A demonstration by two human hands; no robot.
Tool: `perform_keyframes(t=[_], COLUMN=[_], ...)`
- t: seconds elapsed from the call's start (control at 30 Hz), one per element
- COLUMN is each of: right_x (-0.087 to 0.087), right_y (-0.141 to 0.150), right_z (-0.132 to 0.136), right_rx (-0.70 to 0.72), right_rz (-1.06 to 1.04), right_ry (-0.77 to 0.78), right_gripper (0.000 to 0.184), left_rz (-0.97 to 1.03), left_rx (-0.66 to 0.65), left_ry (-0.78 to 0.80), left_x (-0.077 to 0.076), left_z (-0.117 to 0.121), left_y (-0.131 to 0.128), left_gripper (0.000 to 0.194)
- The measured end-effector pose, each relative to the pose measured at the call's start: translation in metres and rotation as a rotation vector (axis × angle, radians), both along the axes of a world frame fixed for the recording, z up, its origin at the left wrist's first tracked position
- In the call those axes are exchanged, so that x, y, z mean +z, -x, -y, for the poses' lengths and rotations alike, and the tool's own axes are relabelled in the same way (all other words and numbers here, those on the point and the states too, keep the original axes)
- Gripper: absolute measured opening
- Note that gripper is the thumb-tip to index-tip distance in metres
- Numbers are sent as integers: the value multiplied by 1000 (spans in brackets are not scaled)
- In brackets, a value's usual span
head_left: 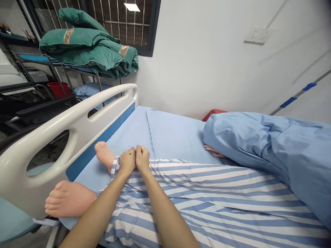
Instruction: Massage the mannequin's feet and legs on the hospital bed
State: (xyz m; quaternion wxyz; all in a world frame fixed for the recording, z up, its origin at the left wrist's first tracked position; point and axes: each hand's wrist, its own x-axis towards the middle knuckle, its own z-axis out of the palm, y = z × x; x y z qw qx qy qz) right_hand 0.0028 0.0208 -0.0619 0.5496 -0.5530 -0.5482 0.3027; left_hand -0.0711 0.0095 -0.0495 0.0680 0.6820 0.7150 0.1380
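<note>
A manikin in blue-and-white striped trousers (196, 175) lies on a bed with a light blue sheet (170, 134). Its far foot (103, 154) and near foot (69, 199) stick out of the trouser ends, close to the footboard. My left hand (127, 160) is closed on the far trouser leg just above its hem. Right beside it, almost touching, my right hand (142, 158) is also closed on the same leg's cloth. Both sets of fingertips are curled under and hidden. A blue cover (258, 144) lies over the upper body, with the manikin's fingers (215, 151) showing beneath its edge.
The cream footboard (80, 106) rises at the left. Behind it, a folded green quilt (90, 48) rests on a metal-framed stand, with a red bucket (59, 89) below. A wheelchair-like black frame is at far left. The wall carries a socket panel (258, 35).
</note>
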Motion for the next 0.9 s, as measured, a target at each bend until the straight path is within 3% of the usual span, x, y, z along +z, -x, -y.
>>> perform_keyframes(t=[0.1, 0.23, 0.3, 0.43, 0.6, 0.73, 0.83, 0.9], right_x=[3, 5, 6, 7, 9, 19, 29, 30], right_y=[1, 2, 0, -5, -6, -12, -22, -28], right_z=[-1, -4, -6, -7, -6, -5, -2, 0], right_rx=[-4, 39, 71, 33, 57, 19, 26, 54], right_rz=[-64, -175, -260, -373, -384, -107, 221, 309], right_ry=[2, 14, 42, 94, 99, 113, 10, -48], right_gripper=[37, 37, 35, 32, 31, 33, 34, 36], left_rz=[248, 950, 1144, 950, 709, 668, 670, 673], left_rx=[63, 141, 143, 173, 143, 131, 104, 95], left_ry=[-28, -66, -127, -276, -308, -294, -284, -274], left_x=[10, 34, 37, 15, -10, -9, -9, -11], left_z=[-5, -16, -19, -14, -11, -13, -12, -10], left_y=[1, -10, -19, -30, -29, -26, -27, -27], left_gripper=[24, 27, 26, 28, 30, 30, 28, 27])
